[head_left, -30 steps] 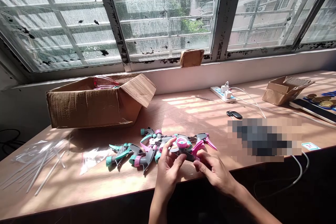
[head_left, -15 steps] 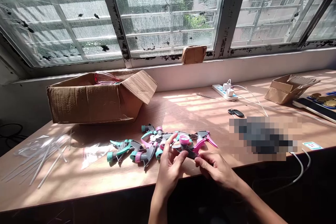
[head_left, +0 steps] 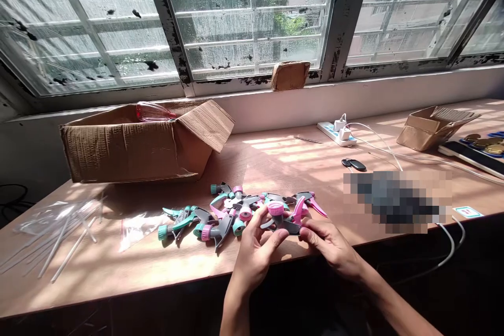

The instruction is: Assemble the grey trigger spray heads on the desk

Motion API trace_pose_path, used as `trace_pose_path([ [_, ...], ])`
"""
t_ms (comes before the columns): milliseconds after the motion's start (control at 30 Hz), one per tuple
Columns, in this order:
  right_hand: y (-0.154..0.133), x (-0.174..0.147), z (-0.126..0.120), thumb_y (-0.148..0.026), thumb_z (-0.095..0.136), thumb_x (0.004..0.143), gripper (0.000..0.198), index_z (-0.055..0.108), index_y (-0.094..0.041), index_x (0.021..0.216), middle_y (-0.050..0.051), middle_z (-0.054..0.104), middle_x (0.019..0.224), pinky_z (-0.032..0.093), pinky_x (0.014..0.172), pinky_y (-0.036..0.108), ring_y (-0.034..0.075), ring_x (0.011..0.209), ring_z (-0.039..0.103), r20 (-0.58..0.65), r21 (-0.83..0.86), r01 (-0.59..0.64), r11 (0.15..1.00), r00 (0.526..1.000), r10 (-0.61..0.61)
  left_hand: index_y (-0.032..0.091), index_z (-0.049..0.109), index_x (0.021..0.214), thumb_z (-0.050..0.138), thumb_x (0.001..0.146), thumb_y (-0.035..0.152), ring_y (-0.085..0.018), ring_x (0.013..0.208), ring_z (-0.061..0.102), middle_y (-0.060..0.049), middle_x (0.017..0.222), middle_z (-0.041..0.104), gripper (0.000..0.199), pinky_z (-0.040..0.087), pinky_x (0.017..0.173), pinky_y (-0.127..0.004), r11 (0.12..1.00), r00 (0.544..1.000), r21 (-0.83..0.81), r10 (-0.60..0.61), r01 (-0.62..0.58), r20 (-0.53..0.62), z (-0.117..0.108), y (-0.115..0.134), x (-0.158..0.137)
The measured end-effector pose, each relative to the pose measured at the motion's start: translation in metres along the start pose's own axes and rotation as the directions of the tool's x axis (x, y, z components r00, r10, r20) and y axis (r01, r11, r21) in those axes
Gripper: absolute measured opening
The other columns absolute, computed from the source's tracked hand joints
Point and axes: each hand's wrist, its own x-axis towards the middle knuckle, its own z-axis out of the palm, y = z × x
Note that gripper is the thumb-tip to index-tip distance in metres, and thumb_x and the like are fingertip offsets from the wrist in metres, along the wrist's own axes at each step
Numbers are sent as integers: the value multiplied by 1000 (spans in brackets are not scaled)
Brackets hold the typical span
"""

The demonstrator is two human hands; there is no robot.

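Between my two hands, above the table's front edge, is a grey trigger sprayer head (head_left: 279, 215) with a pink collar facing up and a pink trigger. My left hand (head_left: 255, 244) grips its body from the left, thumb in front. The fingers of my right hand (head_left: 328, 244) pinch its right end, near the trigger. Just behind lies a pile of similar grey sprayer heads (head_left: 214, 233) with teal or pink collars and triggers. Part of that pile is hidden by my hands and the held piece.
A large open cardboard box (head_left: 122, 152) with a clear red bottle (head_left: 153, 112) stands back left. Thin plastic tubes (head_left: 73, 252) and a plastic bag (head_left: 136, 228) lie at left. Rightward are a power strip (head_left: 336, 134), key fobs (head_left: 354, 164), a blurred dark object (head_left: 389, 199) and a small box (head_left: 421, 128).
The held sprayer head has turned and tipped a little, its pink trigger now pointing more upward. My right hand has shifted slightly right. The whole view has moved a little.
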Motion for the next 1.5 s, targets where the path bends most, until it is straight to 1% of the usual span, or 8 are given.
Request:
trace_pose_path([
  [167,4,-1,-7,-58,54,98,48,59,-18,73,-2,45,64,36,54,24,12,58,42,95,167,-119,979,990,105,28,57,135,69,94,26,-30,130,58,-8,137,65,43,46,109,-42,997,996,38,64,-67,69,-4,-3,-4],
  [567,-5,1,-2,-49,48,103,39,69,-20,87,4,67,75,49,60,26,17,64,60,-157,-167,56,984,984,-83,29,60,139,63,98,29,-29,128,58,-9,141,62,41,43,113,-45,992,995,81,97,-98,15,1,-3,-1],
  [667,1,3,-20,-49,52,102,35,74,-22,107,7,76,94,54,68,29,21,73,69,-324,-365,39,930,931,-167,31,52,145,62,98,32,-27,123,60,-8,143,58,48,49,106,-43,991,999,128,49,-50,15,2,-3,1],
  [900,52,1,-66,-54,51,98,45,77,-20,115,14,77,112,56,75,39,35,96,74,-685,-555,-345,757,706,-181,29,64,130,54,102,35,-25,116,61,-6,134,64,30,49,105,-40,962,999,270,26,-35,38,6,6,-1],
  [1067,63,5,-66,-47,48,101,42,70,-21,124,13,75,115,56,85,45,35,107,70,-543,-688,-314,654,820,-178,25,67,125,53,103,34,-28,122,61,-8,127,68,28,48,108,-42,967,997,255,7,-25,73,4,6,4],
  [1233,49,6,-60,-42,51,102,36,64,-20,127,12,71,120,55,94,48,32,111,67,-505,-681,-185,708,819,-272,28,66,127,55,102,33,-28,133,55,-7,135,65,28,39,117,-45,909,994,407,63,-93,85,1,5,6],
  [1400,22,-6,-23,-20,50,103,27,63,-22,128,9,69,126,49,107,44,27,125,60,-253,-695,192,693,837,-485,26,66,125,51,102,23,-26,124,61,-6,131,68,28,47,110,-42,728,953,620,174,-293,247,-1,3,-8],
  [1500,17,-8,9,-17,50,102,40,54,-18,142,10,63,139,48,109,46,29,133,55,11,-743,356,566,853,-521,22,65,128,51,99,17,-31,129,59,-9,135,68,32,45,111,-48,501,914,767,277,-401,297,0,-16,-21],
])
